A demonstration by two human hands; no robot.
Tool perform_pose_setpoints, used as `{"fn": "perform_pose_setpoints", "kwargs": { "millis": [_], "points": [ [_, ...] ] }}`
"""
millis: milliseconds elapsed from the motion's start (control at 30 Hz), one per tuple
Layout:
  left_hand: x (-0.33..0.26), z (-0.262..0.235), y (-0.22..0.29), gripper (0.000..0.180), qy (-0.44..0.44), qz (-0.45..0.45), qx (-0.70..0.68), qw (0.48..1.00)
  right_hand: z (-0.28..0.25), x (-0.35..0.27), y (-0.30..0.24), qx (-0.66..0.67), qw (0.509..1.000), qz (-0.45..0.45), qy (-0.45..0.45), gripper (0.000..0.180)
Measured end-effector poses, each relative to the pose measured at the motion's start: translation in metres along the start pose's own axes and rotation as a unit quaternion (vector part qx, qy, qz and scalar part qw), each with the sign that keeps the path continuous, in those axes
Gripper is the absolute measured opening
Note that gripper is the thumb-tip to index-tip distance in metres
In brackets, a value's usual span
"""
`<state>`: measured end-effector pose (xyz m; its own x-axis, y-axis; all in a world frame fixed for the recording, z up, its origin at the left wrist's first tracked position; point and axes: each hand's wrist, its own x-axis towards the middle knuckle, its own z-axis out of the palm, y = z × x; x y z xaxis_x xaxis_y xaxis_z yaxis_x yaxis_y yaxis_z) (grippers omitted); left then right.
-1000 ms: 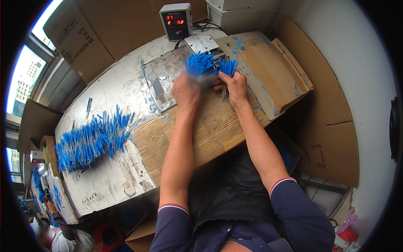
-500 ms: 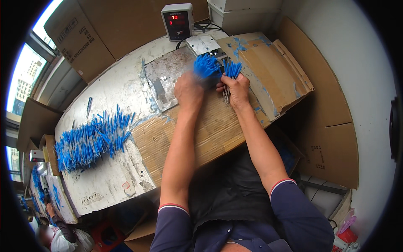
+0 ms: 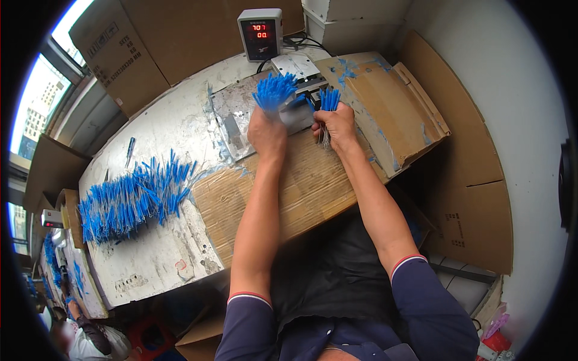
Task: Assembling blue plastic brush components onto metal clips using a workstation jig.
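Note:
My left hand (image 3: 266, 131), somewhat blurred, is closed round a thick bundle of thin pieces with blue ends (image 3: 275, 89) that fan out above the fist. To its right, my right hand (image 3: 339, 126) grips a smaller bunch of blue-ended thin pieces (image 3: 329, 99), whose pale wire-like lower parts hang below the fingers. The two bunches are apart, though a few blue ends lean out from the left one toward the right. Both hands are in front of a small metal device (image 3: 296, 67). At the left lies a long heap of similar blue-ended pieces (image 3: 135, 195).
A box with a red digital display (image 3: 260, 35) stands behind the device. Flattened cardboard (image 3: 274, 198) covers the near table edge, and a cardboard box (image 3: 385, 108) sits at the right. A screwdriver-like tool (image 3: 130, 151) lies beyond the heap. Another person works at far lower left.
My left hand and its bundle have shifted left, away from the device and the right hand. My right hand has moved slightly and its fingers have curled tighter. The display's digits differ.

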<state>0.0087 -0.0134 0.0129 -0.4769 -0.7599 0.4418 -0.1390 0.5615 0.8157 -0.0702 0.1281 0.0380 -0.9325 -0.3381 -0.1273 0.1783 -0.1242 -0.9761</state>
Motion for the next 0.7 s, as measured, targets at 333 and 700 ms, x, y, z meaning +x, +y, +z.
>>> {"fn": "perform_pose_setpoints", "kwargs": {
  "millis": [333,700],
  "points": [
    [0.002,0.001,-0.002,0.022,-0.002,-0.011,0.006,1.000,0.013,0.009,-0.004,-0.011,0.997,0.025,0.075,0.014],
    [-0.001,0.002,-0.001,0.017,-0.058,0.026,0.033,0.997,-0.002,-0.002,0.016,0.136,0.991,-0.016,0.013,0.012]
  ]
}}
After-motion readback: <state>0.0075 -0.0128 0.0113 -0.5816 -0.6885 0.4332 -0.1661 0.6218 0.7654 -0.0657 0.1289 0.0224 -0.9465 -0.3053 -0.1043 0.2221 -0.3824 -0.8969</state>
